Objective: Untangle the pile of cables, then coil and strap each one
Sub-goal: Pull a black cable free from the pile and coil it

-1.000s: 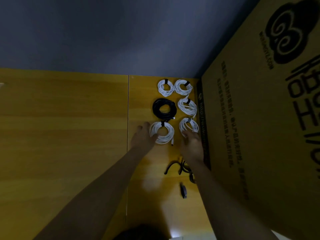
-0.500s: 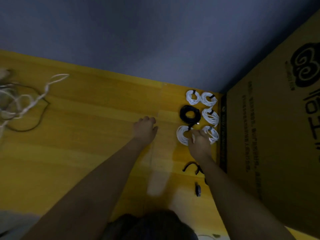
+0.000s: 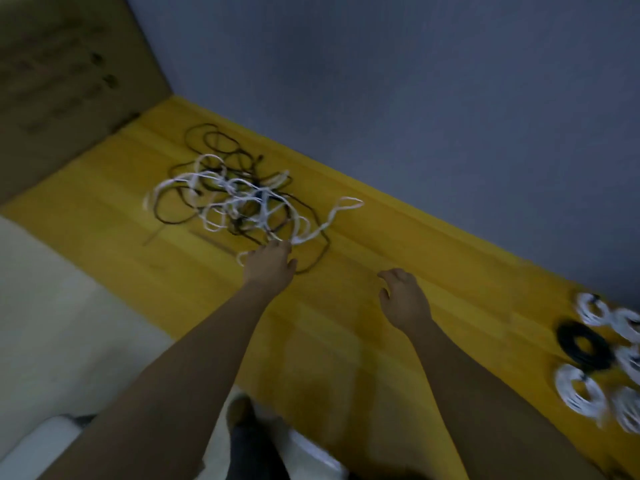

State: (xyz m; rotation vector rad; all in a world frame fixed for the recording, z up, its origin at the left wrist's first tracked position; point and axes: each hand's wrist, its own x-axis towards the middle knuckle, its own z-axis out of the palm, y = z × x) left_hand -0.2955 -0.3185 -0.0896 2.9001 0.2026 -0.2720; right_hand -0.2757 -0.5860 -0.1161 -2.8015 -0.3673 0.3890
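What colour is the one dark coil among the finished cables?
Black, seen in the head view.

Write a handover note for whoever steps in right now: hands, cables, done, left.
Left hand: reaching to the near edge of the tangle, fingers at a white cable; no grip visible yet.
Right hand: empty, loosely curled over the table.
Done: strapped coils at the table's far right, several white and one black.
Left: the tangle of white and dark cables at the table's left needs separating, then each cable coiling and strapping.
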